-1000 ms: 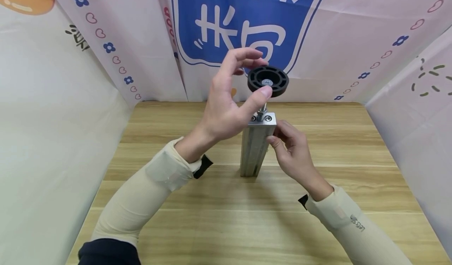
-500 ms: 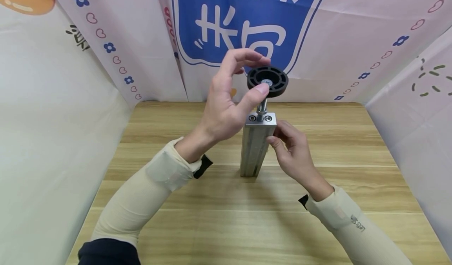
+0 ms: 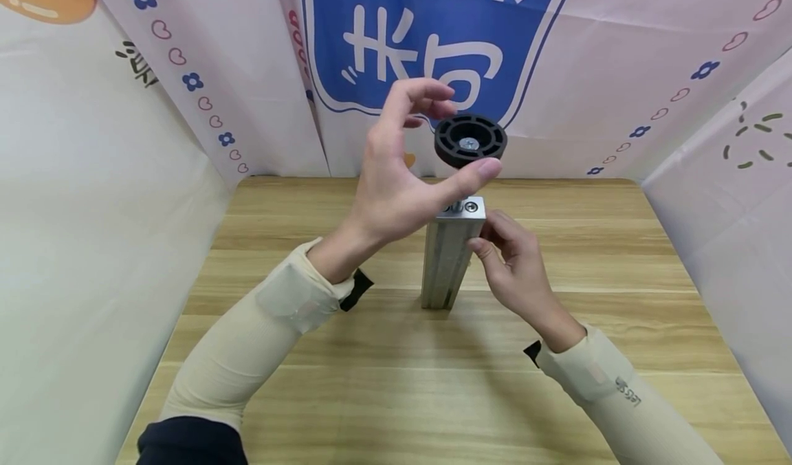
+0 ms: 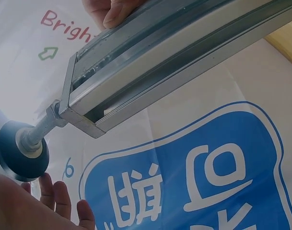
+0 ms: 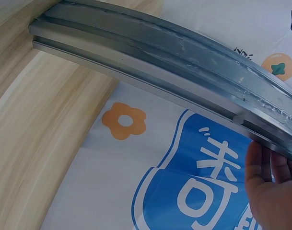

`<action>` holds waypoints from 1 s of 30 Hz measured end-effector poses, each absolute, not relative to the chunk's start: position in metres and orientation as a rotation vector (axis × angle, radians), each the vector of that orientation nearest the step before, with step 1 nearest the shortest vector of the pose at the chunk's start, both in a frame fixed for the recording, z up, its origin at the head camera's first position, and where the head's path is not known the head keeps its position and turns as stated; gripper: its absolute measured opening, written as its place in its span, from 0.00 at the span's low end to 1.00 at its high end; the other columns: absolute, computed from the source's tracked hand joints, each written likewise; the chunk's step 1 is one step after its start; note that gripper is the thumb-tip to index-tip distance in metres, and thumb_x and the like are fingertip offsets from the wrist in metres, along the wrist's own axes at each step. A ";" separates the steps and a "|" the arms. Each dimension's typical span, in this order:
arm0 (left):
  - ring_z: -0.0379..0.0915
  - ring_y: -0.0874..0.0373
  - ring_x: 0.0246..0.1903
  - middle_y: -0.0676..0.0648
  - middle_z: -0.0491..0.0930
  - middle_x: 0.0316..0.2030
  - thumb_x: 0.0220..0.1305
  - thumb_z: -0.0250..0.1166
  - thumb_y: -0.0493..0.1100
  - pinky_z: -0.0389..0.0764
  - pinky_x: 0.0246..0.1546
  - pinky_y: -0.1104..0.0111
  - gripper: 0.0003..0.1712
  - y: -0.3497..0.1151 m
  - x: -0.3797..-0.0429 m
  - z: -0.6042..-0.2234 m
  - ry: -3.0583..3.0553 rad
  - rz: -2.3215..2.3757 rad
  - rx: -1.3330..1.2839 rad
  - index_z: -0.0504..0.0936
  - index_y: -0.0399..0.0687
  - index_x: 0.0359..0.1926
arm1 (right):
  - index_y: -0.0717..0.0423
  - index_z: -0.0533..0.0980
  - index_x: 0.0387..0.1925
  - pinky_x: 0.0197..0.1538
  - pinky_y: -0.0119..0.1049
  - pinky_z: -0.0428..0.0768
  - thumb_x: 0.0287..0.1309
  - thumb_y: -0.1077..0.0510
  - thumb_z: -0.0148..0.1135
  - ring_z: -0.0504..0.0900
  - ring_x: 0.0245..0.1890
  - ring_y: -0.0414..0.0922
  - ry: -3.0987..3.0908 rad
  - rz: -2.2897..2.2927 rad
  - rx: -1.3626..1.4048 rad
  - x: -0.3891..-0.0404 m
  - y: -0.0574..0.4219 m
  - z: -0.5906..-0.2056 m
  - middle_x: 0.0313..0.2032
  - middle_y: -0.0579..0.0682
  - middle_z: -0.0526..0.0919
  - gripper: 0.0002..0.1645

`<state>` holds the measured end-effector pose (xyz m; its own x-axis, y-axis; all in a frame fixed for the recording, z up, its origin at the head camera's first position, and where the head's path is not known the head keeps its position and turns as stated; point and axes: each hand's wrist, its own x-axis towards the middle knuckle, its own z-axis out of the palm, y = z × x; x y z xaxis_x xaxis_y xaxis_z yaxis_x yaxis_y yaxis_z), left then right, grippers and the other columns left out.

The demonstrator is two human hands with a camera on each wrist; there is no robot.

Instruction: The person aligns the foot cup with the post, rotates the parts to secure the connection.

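Observation:
An aluminium profile [image 3: 447, 258] stands upright on the table, with a metal end plate [image 3: 454, 213] on top. From the plate rises a threaded stud [image 4: 42, 128] with a nut [image 4: 55, 114], carrying a round black levelling foot [image 3: 470, 140]. My left hand [image 3: 402, 179] is around the foot, its thumb straight along the near rim and its fingers loosely bent behind. In the left wrist view, a fingertip [image 4: 45, 179] is right at the foot's edge. My right hand [image 3: 513, 258] grips the profile's right side near the top, thumb in front; its other fingers are partly hidden.
The wood-grain table [image 3: 396, 396] extends around the profile. A printed white cloth with a blue sign [image 3: 383, 38] hangs close behind, and cloth walls [image 3: 74, 245] enclose both sides.
My left thumb has slid from over the foot's centre to the right along its near rim, and the left fingers have drawn slightly back leftward. My right hand and the profile hold still.

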<state>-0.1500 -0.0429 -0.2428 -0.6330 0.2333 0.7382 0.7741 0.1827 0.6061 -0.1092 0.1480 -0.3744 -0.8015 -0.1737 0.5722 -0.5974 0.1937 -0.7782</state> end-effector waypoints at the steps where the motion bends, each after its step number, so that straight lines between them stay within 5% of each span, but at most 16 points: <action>1: 0.75 0.58 0.56 0.41 0.82 0.54 0.49 0.82 0.47 0.70 0.63 0.60 0.42 -0.043 -0.150 -0.243 -1.975 -1.462 -0.942 0.73 0.33 0.61 | 0.68 0.80 0.54 0.39 0.28 0.77 0.70 0.66 0.62 0.75 0.36 0.39 -2.119 1.638 0.724 -0.109 0.148 -0.374 0.38 0.51 0.79 0.15; 14: 0.76 0.57 0.55 0.40 0.84 0.52 0.54 0.78 0.45 0.69 0.63 0.61 0.37 -0.042 -0.152 -0.244 -1.948 -1.488 -0.980 0.73 0.33 0.60 | 0.68 0.80 0.54 0.39 0.27 0.77 0.70 0.67 0.62 0.76 0.36 0.40 -2.132 1.635 0.719 -0.108 0.148 -0.373 0.38 0.51 0.80 0.14; 30: 0.75 0.49 0.62 0.31 0.81 0.59 0.66 0.55 0.40 0.68 0.72 0.63 0.26 -0.045 -0.156 -0.246 -1.869 -1.657 -1.207 0.70 0.26 0.60 | 0.68 0.80 0.55 0.39 0.27 0.78 0.70 0.67 0.62 0.76 0.35 0.39 -2.138 1.622 0.702 -0.109 0.147 -0.373 0.38 0.50 0.80 0.14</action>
<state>-0.1561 -0.0450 -0.2459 -0.5675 0.3520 0.7443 0.7812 -0.0554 0.6218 -0.1093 0.1474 -0.3732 -0.8092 -0.1670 0.5633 -0.5875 0.2149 -0.7802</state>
